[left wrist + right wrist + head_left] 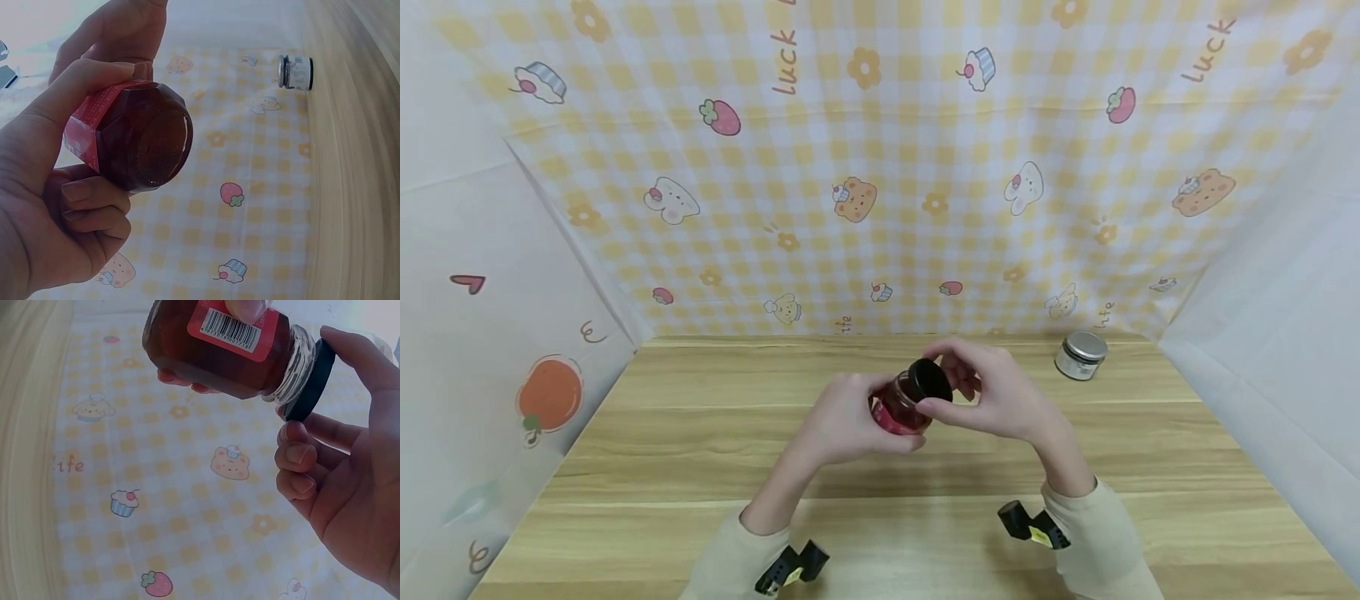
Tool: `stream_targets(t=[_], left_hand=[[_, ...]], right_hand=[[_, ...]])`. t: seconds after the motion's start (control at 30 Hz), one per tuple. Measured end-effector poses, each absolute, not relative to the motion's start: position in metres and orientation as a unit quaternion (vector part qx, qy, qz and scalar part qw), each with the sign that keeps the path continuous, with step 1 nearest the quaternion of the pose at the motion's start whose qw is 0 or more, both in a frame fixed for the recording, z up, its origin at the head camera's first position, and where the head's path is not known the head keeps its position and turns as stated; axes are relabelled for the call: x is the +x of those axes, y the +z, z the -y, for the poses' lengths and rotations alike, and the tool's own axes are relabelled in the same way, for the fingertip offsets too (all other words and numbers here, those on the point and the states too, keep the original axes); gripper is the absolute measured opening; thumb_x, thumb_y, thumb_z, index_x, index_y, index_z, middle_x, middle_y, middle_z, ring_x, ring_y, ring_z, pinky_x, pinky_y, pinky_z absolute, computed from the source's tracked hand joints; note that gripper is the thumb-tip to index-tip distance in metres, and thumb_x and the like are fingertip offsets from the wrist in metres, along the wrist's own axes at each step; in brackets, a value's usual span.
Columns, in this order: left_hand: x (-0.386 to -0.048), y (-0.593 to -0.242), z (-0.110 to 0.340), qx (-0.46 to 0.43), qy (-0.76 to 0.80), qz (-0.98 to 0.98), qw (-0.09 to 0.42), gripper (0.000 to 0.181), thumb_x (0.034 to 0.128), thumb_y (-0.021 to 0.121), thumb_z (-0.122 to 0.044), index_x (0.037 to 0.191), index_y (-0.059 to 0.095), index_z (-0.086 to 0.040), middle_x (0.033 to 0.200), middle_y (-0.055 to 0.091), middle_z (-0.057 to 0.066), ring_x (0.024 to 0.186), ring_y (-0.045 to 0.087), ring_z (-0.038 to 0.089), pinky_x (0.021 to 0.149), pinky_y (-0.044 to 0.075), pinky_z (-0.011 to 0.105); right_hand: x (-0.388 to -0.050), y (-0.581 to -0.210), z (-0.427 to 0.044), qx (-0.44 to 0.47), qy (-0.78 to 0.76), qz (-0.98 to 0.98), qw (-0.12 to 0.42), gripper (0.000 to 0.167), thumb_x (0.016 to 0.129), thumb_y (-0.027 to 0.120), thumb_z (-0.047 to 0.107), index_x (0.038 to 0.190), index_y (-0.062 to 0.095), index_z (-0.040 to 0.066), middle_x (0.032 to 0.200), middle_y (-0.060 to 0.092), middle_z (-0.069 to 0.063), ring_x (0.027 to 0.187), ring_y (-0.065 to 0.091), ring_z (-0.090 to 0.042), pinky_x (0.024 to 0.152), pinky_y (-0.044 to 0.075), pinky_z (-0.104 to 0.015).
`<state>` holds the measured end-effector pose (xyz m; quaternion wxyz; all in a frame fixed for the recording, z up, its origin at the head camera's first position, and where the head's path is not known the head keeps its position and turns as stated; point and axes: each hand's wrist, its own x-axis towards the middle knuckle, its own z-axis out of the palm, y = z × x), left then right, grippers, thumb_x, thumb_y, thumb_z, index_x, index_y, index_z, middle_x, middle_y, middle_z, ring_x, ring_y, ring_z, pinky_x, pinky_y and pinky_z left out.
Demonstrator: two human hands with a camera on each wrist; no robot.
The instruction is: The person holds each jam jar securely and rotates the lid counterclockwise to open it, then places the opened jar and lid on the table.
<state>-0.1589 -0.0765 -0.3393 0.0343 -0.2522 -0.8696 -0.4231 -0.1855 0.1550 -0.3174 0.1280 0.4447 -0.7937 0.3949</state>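
Head view, sleeves: nearest us, the pale sleeves (741, 550) carry black wrist devices (1017, 518), and we should mind that these do not knock together as the wrists turn
Left hand (850, 425): fingers and thumb curled round the dark jar (898, 407), over its red label (230, 330); we would grip firmly here, so that the glass does not spin
Jar: above the surface (700, 433), between our hands, tilted with its mouth towards the right one; we think a more upright hold would guard against spilling
Right hand (1003, 398): thumb and fingertips pinching the black lid (931, 380) by its rim, the lower fingers loosely bent
Lid: at the jar's mouth, clear glass neck showing beside it in the right wrist view; we cannot tell how far it is threaded, so we would turn it level and lightly, forcing nothing
Silver-lidded jar (1081, 358): upright at the back right of the surface, well apart; we can work without touching it
Checked cloth (910, 133): hanging behind it all
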Motion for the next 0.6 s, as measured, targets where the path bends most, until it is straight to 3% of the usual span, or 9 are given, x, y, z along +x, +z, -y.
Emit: stream_targets(t=[0.6], left_hand=[[-0.165,-0.340,0.086,-0.217,-0.460,0.860,0.031,0.038,0.0701,0.091,-0.030,0.101,0.073,-0.017,0.086,0.071,-0.009,0.075,0.066,0.008,0.065,0.056,0.029]], right_hand=[[-0.198,-0.324,-0.162,0.409,0.455,0.783,0.114,0.049,0.082,0.082,0.003,0.126,0.060,0.008,0.084,0.063,0.003,0.066,0.059,-0.012,0.058,0.050,-0.027]])
